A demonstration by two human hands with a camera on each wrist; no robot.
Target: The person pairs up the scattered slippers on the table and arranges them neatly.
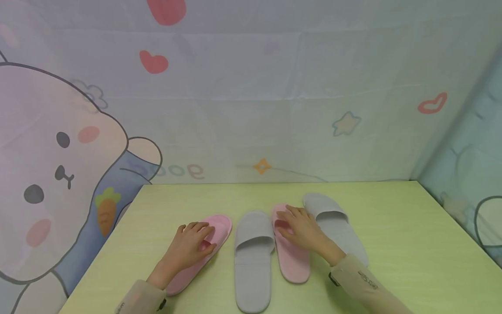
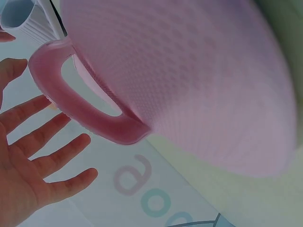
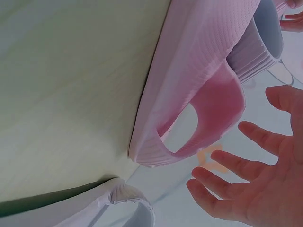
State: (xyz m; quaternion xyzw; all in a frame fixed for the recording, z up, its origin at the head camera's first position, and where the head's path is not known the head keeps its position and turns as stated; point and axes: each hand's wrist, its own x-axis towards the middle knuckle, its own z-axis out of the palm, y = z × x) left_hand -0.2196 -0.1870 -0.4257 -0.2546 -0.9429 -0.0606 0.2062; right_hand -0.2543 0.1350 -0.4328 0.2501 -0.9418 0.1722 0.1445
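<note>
Where pink slippers (image 1: 294, 264) lie, left hand (image 1: 189, 246) splays; right hand (image 1: 303, 229) too.

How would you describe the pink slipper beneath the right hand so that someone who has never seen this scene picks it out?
On the yellow-green table, find the left gray slipper and the right gray slipper. The pink slipper lies between them, beneath the right hand. It alone has gray on both sides; the other pink slipper is at the row's left end.
</note>
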